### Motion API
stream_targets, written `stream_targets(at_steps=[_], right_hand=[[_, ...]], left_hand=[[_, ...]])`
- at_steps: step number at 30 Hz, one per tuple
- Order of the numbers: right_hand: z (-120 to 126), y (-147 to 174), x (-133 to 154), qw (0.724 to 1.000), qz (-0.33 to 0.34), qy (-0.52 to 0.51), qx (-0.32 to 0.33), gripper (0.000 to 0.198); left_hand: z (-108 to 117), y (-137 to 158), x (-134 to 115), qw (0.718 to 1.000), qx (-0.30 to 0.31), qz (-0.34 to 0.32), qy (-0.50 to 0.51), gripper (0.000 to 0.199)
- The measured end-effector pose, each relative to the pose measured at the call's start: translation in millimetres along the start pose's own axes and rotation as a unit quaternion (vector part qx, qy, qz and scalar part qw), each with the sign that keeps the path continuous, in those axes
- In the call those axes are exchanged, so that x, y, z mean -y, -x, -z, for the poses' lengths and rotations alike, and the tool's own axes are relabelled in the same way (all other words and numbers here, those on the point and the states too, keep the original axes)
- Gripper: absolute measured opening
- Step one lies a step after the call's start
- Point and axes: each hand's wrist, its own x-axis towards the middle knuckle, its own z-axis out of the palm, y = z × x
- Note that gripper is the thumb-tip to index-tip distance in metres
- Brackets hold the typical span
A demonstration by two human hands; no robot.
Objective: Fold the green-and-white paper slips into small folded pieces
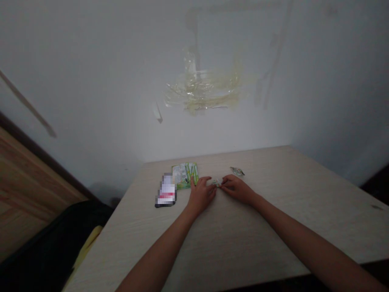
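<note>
A small pale sachet [216, 181] with greenish print lies low over the table between my two hands. My left hand [201, 194] has its thumb and a finger at the sachet's left edge, while another finger reaches up against a green-and-white printed packet [181, 174]. From the other side, my right hand [238, 189] pinches the sachet's lower right corner, its fingers bent together. The fingertips partly cover the sachet, so its full outline is hidden. Just beyond my right hand rests another small sachet [237, 171], dark-edged and lying flat.
Left of the green packet lies a dark-edged, phone-like object [166, 192], its face pixelated. The pale wooden table [273, 243] meets a wall [121, 101] carrying peeling clear tape [206, 89]. Dark cloth [60, 239] and wooden boards [21, 182] are off the table's left side.
</note>
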Motion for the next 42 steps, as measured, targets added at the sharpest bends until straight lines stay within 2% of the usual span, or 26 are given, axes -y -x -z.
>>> stream_targets(at_steps=[14,24,30,38,42], right_hand=[[2,-1,5,0.999,0.041,0.031,0.0,0.018],[0,-4,9,0.99,0.051,0.131,0.015,0.022],[-4,-2,4,0.992,0.052,0.113,-0.006,0.021],[-5,-5,6,0.985,0.053,0.161,0.003,0.021],[-7,-4,5,0.987,0.05,0.149,-0.011,0.021]], left_hand=[[2,-1,-3,1.0,0.011,0.016,0.002,0.017],[1,-1,-2,0.999,0.016,0.031,0.001,0.016],[4,-2,-4,0.999,0.02,0.039,0.002,0.016],[3,-2,-4,0.999,0.021,0.031,-0.003,0.016],[1,-1,-3,0.999,0.017,0.03,0.0,0.016]])
